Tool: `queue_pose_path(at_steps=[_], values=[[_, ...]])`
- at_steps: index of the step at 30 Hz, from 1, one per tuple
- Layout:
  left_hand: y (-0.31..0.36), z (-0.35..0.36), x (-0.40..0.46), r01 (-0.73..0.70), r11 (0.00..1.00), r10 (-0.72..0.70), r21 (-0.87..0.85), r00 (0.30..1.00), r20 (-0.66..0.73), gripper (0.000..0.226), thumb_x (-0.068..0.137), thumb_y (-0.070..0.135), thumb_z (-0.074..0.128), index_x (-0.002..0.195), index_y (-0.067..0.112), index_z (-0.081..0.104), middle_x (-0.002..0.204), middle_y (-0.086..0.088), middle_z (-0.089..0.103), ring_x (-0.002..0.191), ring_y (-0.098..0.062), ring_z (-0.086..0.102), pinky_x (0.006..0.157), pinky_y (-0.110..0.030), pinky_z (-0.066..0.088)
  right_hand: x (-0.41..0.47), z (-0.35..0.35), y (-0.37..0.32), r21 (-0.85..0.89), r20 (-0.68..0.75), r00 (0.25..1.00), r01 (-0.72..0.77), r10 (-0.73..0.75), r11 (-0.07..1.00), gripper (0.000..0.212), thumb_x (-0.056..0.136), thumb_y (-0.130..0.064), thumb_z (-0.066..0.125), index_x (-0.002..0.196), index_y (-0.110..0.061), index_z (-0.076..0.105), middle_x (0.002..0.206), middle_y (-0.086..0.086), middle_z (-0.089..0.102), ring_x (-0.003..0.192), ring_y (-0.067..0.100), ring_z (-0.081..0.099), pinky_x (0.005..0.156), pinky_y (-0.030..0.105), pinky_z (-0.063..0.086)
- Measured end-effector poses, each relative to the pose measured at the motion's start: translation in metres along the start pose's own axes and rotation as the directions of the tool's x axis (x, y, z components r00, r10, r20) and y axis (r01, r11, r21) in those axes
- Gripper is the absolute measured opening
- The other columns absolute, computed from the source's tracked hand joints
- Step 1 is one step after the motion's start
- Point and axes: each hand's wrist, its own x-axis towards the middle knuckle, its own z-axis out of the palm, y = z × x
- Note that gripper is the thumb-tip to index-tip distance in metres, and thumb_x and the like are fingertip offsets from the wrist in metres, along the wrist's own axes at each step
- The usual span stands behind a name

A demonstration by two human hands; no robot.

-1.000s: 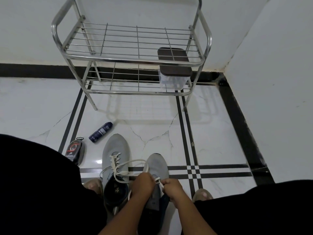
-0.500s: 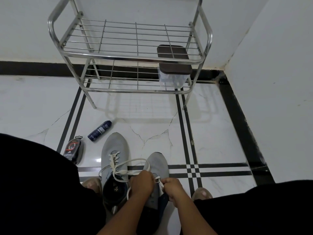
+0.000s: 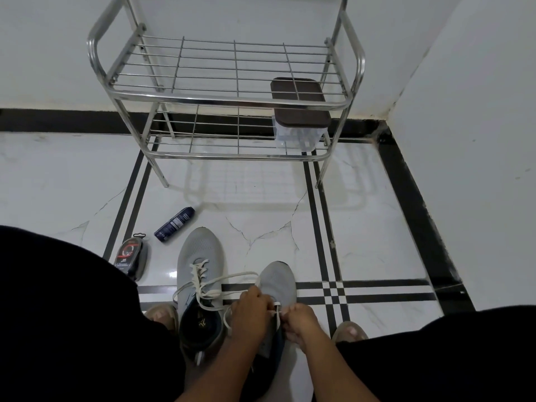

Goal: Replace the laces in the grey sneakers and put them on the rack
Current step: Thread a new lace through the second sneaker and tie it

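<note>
both hands work at the right sneaker [image 3: 278,281] on the near floor: the left hand [image 3: 251,314] and right hand [image 3: 298,320] each pinch the white lace [image 3: 277,310] over its tongue. the left sneaker [image 3: 200,256] sits just beside it, loosely laced (ends trailing right). the rack [image 3: 232,97] stands far, against the wall, a lidded box [image 3: 298,111] on its lower shelf.

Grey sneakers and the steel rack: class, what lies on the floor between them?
In the head view, only bare white tile separates the grey sneakers from the rack; the dark blue spray can lies off to the left.
</note>
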Motion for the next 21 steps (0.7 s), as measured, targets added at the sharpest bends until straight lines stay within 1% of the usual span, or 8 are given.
queue_pose_path(at_steps=[2, 5, 8, 10, 12, 15, 18, 21], values=[[-0.001, -0.001, -0.007, 0.047, 0.997, -0.041, 0.066, 0.995, -0.087, 0.022, 0.078, 0.028, 0.066, 0.098, 0.025, 0.057, 0.105, 0.000, 0.053, 0.098, -0.021, 0.053, 0.078, -0.034, 0.044, 0.009, 0.003, 0.000, 0.034, -0.053, 0.998, -0.045, 0.047, 0.998, 0.012, 0.085, -0.007, 0.050, 0.087, -0.005, 0.062, 0.074, 0.012, 0.059, 0.058, 0.021, 0.054, 0.056, 0.027, 0.050], [-0.007, 0.001, -0.012, 0.047, 0.993, -0.026, 0.109, 0.982, -0.185, 0.038, 0.057, 0.024, 0.083, 0.083, 0.022, 0.056, 0.085, -0.003, 0.054, 0.076, -0.023, 0.054, 0.060, -0.035, 0.044, 0.065, 0.001, 0.021, -0.002, -0.143, 0.989, -0.034, 0.033, 0.999, 0.044, 0.068, -0.015, 0.046, 0.106, -0.001, 0.064, 0.086, 0.016, 0.064, 0.068, 0.029, 0.058, 0.057, 0.034, 0.050], [-0.011, -0.003, -0.016, 0.100, 0.995, -0.098, 0.003, 0.981, -0.167, 0.029, 0.082, 0.031, 0.066, 0.102, 0.022, 0.048, 0.107, 0.000, 0.052, 0.095, -0.020, 0.057, 0.073, -0.031, 0.048, 0.072, -0.010, 0.010, 0.115, -0.233, 0.970, -0.040, 0.066, 0.993, 0.024, 0.075, -0.018, 0.054, 0.093, -0.005, 0.063, 0.088, 0.014, 0.066, 0.077, 0.031, 0.064, 0.061, 0.037, 0.053], [-0.015, -0.002, -0.020, 0.136, 0.989, -0.143, -0.064, 0.981, -0.134, 0.021, 0.095, 0.030, 0.049, 0.112, 0.021, 0.040, 0.117, 0.000, 0.052, 0.105, -0.019, 0.059, 0.079, -0.032, 0.049, 0.035, -0.020, -0.017, 0.286, -0.284, 0.956, 0.017, 0.068, 0.958, 0.009, 0.080, -0.011, 0.053, 0.086, -0.007, 0.059, 0.083, 0.015, 0.059, 0.073, 0.029, 0.057, 0.056, 0.036, 0.048], [-0.015, -0.005, -0.022, 0.156, 0.980, -0.167, -0.127, 0.983, -0.080, 0.024, 0.095, 0.027, 0.046, 0.116, 0.019, 0.038, 0.115, -0.002, 0.059, 0.105, -0.025, 0.061, 0.080, -0.036, 0.048, 0.026, -0.028, -0.035, 0.429, -0.352, 0.934, 0.105, 0.058, 0.897, 0.021, 0.084, -0.004, 0.051, 0.104, -0.005, 0.058, 0.094, 0.020, 0.059, 0.083, 0.032, 0.059, 0.062, 0.036, 0.050], [-0.009, -0.013, -0.020, 0.152, 0.986, -0.154, -0.067, 0.988, -0.025, 0.025, 0.095, 0.019, 0.041, 0.120, 0.016, 0.039, 0.116, -0.004, 0.062, 0.106, -0.026, 0.062, 0.083, -0.036, 0.048, 0.016, -0.036, -0.050, 0.538, -0.390, 0.918, 0.160, 0.076, 0.828, 0.032, 0.087, 0.000, 0.051, 0.119, 0.002, 0.053, 0.109, 0.023, 0.063, 0.092, 0.038, 0.065, 0.080, 0.045, 0.055], [-0.004, -0.019, -0.024, 0.206, 0.978, -0.204, -0.036, 0.978, 0.047, 0.028, 0.096, 0.020, 0.037, 0.122, 0.016, 0.045, 0.123, -0.006, 0.060, 0.114, -0.027, 0.058, 0.090, -0.036, 0.046, -0.013, -0.043, -0.050, 0.522, -0.368, 0.923, 0.103, 0.114, 0.847, 0.013, 0.091, -0.004, 0.049, 0.098, 0.003, 0.057, 0.091, 0.016, 0.064, 0.077, 0.031, 0.063, 0.066, 0.037, 0.053], [-0.013, -0.020, -0.031, 0.279, 0.960, -0.279, 0.017, 0.952, 0.124, 0.032, 0.098, 0.021, 0.035, 0.123, 0.016, 0.053, 0.128, -0.006, 0.059, 0.119, -0.024, 0.056, 0.093, -0.035, 0.046, -0.042, -0.060, -0.064, 0.528, -0.379, 0.925, 0.222, -0.007, 0.820, 0.020, 0.096, -0.007, 0.040, 0.077, -0.008, 0.046, 0.061, 0.005, 0.057, 0.052, 0.019, 0.058, 0.046, 0.029, 0.049]])
